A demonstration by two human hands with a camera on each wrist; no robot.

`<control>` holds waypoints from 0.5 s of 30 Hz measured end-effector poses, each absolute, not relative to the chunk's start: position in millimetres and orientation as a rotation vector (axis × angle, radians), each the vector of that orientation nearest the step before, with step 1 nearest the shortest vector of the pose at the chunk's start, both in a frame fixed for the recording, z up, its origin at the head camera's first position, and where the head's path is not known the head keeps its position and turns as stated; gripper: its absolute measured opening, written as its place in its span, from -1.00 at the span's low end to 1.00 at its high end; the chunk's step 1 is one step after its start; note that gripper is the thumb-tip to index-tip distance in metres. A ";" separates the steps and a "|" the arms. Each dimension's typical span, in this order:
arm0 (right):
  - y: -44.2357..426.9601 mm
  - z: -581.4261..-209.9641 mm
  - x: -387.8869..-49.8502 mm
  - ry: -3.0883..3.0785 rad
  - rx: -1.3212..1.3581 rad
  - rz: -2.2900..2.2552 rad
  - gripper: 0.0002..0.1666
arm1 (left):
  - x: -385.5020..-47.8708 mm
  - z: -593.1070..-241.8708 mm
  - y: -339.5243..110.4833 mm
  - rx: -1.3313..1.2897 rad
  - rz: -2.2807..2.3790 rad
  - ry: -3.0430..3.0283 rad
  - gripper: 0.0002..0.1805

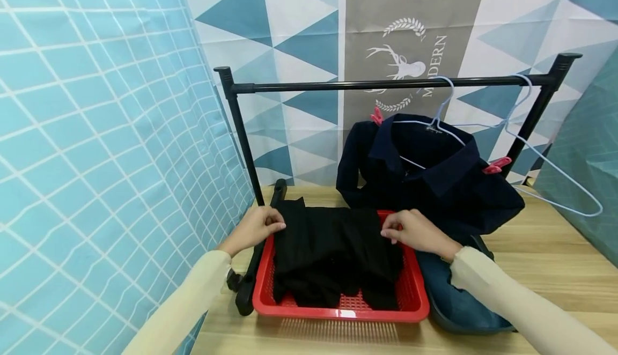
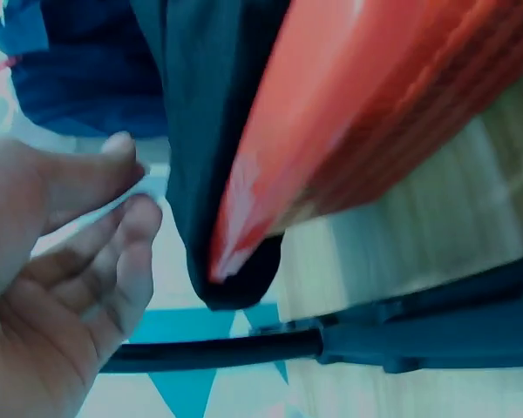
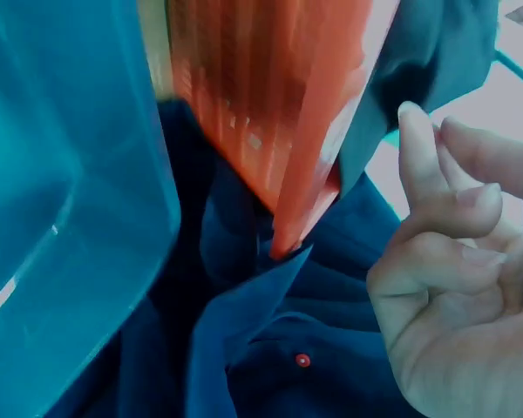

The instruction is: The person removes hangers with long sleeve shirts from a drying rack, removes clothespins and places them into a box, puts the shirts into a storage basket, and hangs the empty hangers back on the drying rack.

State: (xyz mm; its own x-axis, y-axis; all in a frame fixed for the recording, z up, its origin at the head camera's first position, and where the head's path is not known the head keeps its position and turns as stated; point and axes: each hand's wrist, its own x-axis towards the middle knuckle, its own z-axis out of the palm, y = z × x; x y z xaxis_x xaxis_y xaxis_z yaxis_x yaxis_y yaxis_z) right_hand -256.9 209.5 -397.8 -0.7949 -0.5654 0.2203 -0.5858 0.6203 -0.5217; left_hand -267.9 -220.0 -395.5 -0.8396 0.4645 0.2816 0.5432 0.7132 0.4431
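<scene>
A black cloth garment [image 1: 338, 248] lies spread in a red plastic basket [image 1: 340, 313], its far edge lapping over the rim. My left hand [image 1: 256, 227] is at the garment's far left corner. In the left wrist view its thumb and fingers are bent with a small gap between them, and no cloth shows there. My right hand [image 1: 415, 231] is over the basket's far right corner, by the garment's right edge. Its fingers are loosely curled in the right wrist view, with the index fingertip against or just in front of the dark cloth; I cannot tell whether they touch.
Behind the basket stands a black rack [image 1: 338, 85]. A navy collared shirt [image 1: 429, 178] hangs from it on a hanger with pink clips [image 1: 497, 165]. A bare wire hanger [image 1: 569, 180] hangs at right. A dark blue basin [image 1: 475, 304] is beside the basket.
</scene>
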 end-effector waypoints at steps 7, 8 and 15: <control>193.9 -399.1 -300.9 -2.869 0.863 0.931 -0.66 | -296.9 -397.8 -213.6 -0.665 -0.584 -2.922 -0.62; 191.8 -399.6 -305.7 -2.887 0.843 0.930 -0.61 | -299.4 -398.0 -212.6 -0.667 -0.554 -2.931 -0.58; 187.4 -406.6 -325.8 -2.950 0.806 0.879 -0.59 | -305.6 -400.0 -207.5 -0.601 -0.504 -2.953 -0.51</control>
